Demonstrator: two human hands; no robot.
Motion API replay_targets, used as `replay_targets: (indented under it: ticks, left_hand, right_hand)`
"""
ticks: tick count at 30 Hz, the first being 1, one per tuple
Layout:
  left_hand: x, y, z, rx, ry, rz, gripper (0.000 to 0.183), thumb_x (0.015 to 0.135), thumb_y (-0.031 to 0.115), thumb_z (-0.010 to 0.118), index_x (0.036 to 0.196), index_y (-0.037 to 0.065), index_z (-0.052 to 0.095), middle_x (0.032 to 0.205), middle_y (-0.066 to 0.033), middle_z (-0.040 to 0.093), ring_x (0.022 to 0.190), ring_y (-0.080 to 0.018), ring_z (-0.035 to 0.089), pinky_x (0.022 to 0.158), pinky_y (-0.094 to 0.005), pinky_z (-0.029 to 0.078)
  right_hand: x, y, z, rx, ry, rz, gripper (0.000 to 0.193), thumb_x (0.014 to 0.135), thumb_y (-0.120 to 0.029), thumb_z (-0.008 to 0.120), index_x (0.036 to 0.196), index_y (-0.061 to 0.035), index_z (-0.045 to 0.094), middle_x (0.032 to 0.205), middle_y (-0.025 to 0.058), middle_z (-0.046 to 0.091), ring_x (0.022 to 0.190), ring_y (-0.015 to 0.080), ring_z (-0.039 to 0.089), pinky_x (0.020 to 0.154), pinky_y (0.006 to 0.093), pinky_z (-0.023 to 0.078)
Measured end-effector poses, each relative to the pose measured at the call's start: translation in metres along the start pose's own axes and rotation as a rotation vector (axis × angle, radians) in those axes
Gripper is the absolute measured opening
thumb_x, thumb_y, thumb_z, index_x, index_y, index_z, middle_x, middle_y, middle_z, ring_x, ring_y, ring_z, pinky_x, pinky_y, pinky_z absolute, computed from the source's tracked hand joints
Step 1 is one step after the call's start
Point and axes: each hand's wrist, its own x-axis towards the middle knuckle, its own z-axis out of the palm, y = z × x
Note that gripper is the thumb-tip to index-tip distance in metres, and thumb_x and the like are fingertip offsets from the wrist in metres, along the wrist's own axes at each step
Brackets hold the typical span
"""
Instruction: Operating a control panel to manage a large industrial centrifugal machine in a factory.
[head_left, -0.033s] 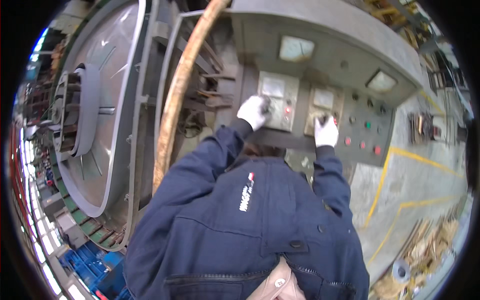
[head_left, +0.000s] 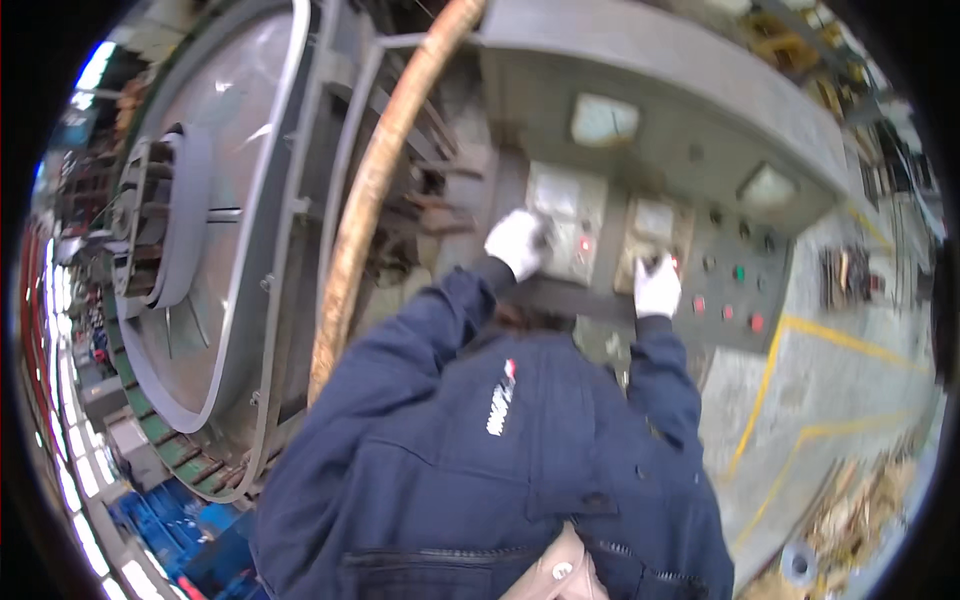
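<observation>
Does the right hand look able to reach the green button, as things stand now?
Probably yes: the green button is right of the right hand, past a small dark knob, and nothing seems to block the way.

I hold both dark-sleeved arms (head_left: 425, 330) forward and apart; my white-gloved left grip (head_left: 514, 244) angles inward, my white-gloved right grip (head_left: 657, 288) points straight ahead.

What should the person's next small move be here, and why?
Probably a slight turn of the dark knob with the gloved right hand, watching the gauge above: that hand is at the knob, and the gauge sits on the same plate. The left hand is at the neighbouring plate, its grip too blurred to judge.
</observation>
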Motion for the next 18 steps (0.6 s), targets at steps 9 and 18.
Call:
replay_targets:
  ticks: [9, 18]
  left_hand:
    - [0.005, 0.006, -0.001, 0.034, -0.033, 0.131, 0.03, 0.081, 0.014, 0.075, 0.11, 0.008, 0.075, 0.104, -0.0206, 0.073, 0.104, -0.0426, 0.071, 0.09, -0.0539, 0.058]
    - [0.004, 0.004, 0.008, 0.038, 0.005, 0.137, 0.023, 0.083, 0.015, 0.075, 0.104, 0.006, 0.074, 0.105, -0.0204, 0.071, 0.105, -0.0416, 0.07, 0.091, -0.0534, 0.057]
  right_hand:
    - [-0.001, -0.002, 0.002, 0.023, 0.061, 0.031, 0.039, 0.092, -0.04, 0.081, 0.106, -0.0054, 0.068, 0.101, 0.0238, 0.077, 0.096, 0.0458, 0.074, 0.086, 0.0538, 0.058]
    - [-0.001, -0.002, 0.0, -0.021, -0.005, 0.067, 0.038, 0.094, -0.037, 0.081, 0.117, -0.0078, 0.071, 0.105, 0.0173, 0.08, 0.097, 0.0378, 0.077, 0.089, 0.0478, 0.06]
